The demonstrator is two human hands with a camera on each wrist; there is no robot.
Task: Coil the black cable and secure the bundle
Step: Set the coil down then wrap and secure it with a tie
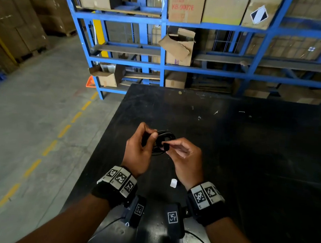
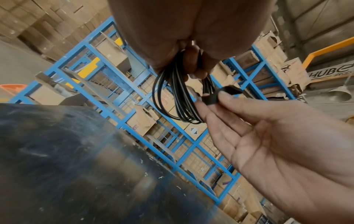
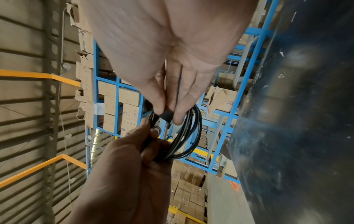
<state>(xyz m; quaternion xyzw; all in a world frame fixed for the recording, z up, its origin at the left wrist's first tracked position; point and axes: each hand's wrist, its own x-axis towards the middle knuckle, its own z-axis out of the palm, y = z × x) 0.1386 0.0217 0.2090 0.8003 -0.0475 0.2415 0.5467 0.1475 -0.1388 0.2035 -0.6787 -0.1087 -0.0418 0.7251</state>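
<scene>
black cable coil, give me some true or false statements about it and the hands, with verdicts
1. The left hand grips the coiled black cable. True.
2. The right hand pinches a black strap beside the coil. True.
3. The coil lies flat on the black table. False: both hands hold it up above the table.
4. The cable hangs as one long straight length. False: it is gathered in several loops.
5. A small white piece lies on the table near the wrists. True.
6. The right hand is empty, fingers straight. False: its fingertips pinch the strap.
</scene>
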